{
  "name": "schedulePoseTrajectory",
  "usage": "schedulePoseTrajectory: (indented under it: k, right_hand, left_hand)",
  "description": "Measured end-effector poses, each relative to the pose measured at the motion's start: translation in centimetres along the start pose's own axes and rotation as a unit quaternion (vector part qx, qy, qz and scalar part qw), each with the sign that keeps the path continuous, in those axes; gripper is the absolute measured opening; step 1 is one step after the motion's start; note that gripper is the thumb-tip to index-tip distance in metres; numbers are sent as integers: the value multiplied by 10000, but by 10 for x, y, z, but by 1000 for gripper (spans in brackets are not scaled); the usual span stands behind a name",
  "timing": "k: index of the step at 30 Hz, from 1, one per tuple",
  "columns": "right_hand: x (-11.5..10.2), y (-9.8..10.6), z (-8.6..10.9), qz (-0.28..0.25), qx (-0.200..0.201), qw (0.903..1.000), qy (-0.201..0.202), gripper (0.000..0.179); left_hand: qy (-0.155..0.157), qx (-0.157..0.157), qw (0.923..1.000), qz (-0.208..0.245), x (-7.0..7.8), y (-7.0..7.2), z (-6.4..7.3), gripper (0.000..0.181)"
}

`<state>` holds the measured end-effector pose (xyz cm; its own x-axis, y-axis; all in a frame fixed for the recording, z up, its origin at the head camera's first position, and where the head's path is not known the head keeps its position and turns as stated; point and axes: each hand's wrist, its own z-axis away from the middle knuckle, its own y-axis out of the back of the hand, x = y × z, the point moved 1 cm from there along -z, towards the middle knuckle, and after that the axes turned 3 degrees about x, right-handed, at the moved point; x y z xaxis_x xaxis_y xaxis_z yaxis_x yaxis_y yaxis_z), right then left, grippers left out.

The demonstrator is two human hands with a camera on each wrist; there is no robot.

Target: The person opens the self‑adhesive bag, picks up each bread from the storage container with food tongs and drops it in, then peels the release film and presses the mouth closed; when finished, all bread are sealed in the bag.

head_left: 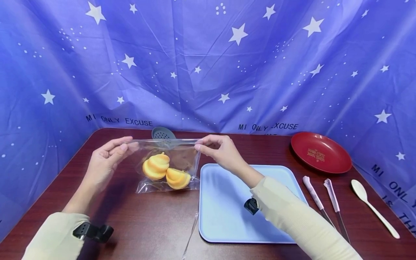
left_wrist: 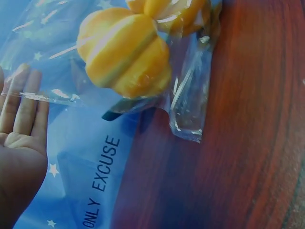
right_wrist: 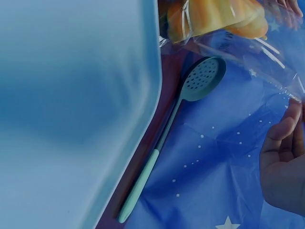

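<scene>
A clear plastic bag (head_left: 183, 155) is stretched by its top edge between my two hands, its lower end near the tabletop. Inside are two yellow bread-like pieces: a lobed one (head_left: 156, 167) on the left and a wedge-shaped one (head_left: 178, 179) on the right. My left hand (head_left: 104, 160) pinches the bag's top left corner between thumb and fingers. At the top right corner, my right hand (head_left: 224, 151) pinches the same edge. In the left wrist view the lobed piece (left_wrist: 126, 52) shows large through the film.
A light blue tray (head_left: 247, 209) lies under my right forearm. Behind the bag is a grey slotted spoon (right_wrist: 202, 78) with a pale green handle. To the right are a red plate (head_left: 338, 155), two pink-handled utensils (head_left: 313, 193) and a cream spoon (head_left: 359, 189). A clear strip (head_left: 191, 234) lies in front.
</scene>
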<state>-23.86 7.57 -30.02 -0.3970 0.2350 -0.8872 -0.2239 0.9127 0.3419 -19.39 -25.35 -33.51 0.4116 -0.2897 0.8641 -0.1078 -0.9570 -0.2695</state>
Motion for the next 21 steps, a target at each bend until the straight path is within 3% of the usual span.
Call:
schedulePoseTrajectory:
  k: [9,16,21]
  right_hand:
    - [3,7,3,182,29,9998,-68,13]
    - [0,11,8,-47,32,10000,-16,12]
    - [6,9,11,-23,-57,10000,30,10]
  left_hand:
    - [106,74,9991,-397,8,-1,3,27]
    - [-95,241,9985,-475,21,-9,3,26]
    - [-60,121,9984,-546,17,-9,7,28]
